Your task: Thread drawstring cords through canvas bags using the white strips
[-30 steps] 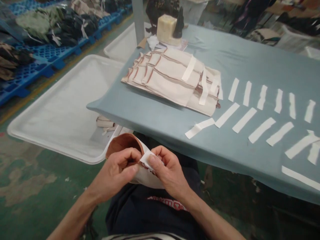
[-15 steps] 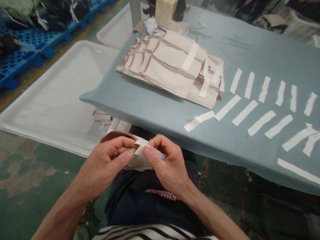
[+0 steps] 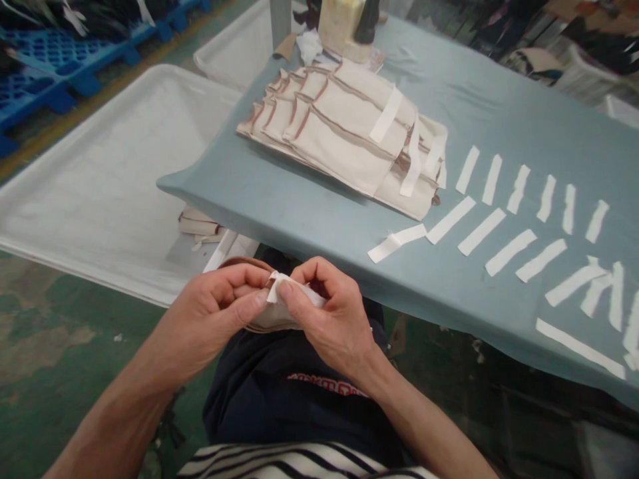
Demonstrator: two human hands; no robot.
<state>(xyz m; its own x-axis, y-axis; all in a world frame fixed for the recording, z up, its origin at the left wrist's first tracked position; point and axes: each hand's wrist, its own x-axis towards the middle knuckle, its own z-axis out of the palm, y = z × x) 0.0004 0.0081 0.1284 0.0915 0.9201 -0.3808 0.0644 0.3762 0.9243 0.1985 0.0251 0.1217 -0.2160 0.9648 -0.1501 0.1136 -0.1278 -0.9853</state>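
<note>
While both hands sit low over the lap, just short of the worktop's (image 3: 299,213) near edge, the held work stays off the surface: one cream fabric piece (image 3: 267,320) with brown trim, plus one white strip (image 3: 295,290) laid over its top edge.

- left hand (image 3: 212,316): fingers closed, thumb and index pinching the fabric piece at the strip's end.
- right hand (image 3: 327,322): fingers closed, thumb pressing the white strip down, touching the left thumb tip.

Counts on the worktop:
- 1 fanned stack (image 3: 329,136) of cream pieces, at least five layers showing, exact number unclear; 3 strips lie across it.
- upper row of loose strips (image 3: 492,179): 6.
- lower row (image 3: 482,231): about 9, count gets murky at the right frame edge where they overlap.
- 1 pale block (image 3: 339,23) at the far end.

Off the worktop: 2 white trays, the near one (image 3: 100,179) to the left and the second (image 3: 239,46) behind it; a few cream pieces (image 3: 197,223) lie in the near tray's corner under the worktop edge.

Room: a bare band runs between the stack and the near edge; beyond the upper strip row the cloth is bare too. The lower-row strips end near the edge.
</note>
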